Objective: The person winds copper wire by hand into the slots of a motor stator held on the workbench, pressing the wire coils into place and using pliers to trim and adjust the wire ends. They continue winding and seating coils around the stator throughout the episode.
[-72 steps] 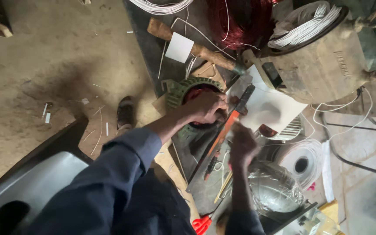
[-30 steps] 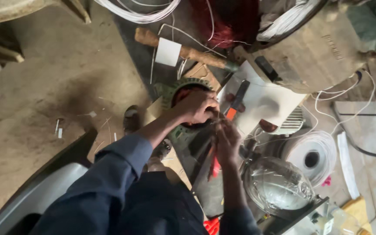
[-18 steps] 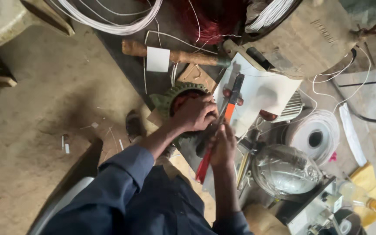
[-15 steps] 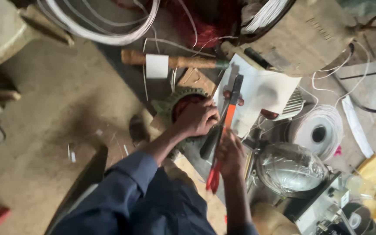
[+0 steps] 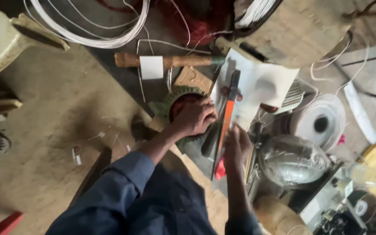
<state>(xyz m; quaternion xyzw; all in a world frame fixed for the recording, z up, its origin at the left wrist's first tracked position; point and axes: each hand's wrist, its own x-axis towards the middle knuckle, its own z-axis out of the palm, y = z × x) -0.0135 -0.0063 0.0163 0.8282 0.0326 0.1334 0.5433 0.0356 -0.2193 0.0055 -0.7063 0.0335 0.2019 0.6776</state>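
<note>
Head view, looking straight down on a cluttered workshop floor. We see only this one view.

Our left hand (image 5: 195,118) rests curled over the right rim of a round green stator (image 5: 177,102) with a dark red core; the fingers press on it, a loose grasp rather than a fist. The stator lies flat on the floor, its opening facing up toward the camera.

Our right hand (image 5: 236,146) is closed around the lower part of a long orange-handled tool (image 5: 226,122). The tool's long axis runs steeply, from its red end (image 5: 219,169) at lower left up to a dark upper end (image 5: 234,82) at upper right. The dark end lies over a white sheet (image 5: 262,87). The tool passes just beside the left hand's fingertips; we cannot tell whether they touch. What kind of tool head it has is blurred.

Around: a wooden stick (image 5: 175,61) lying level above the stator, with a white paper square (image 5: 151,67) on it; white wire loops (image 5: 88,35) upper left; a white tape roll (image 5: 320,124) to the right; a clear plastic-wrapped bowl (image 5: 293,160) just right of the right hand. Blue sleeve (image 5: 118,187) on the left arm.
</note>
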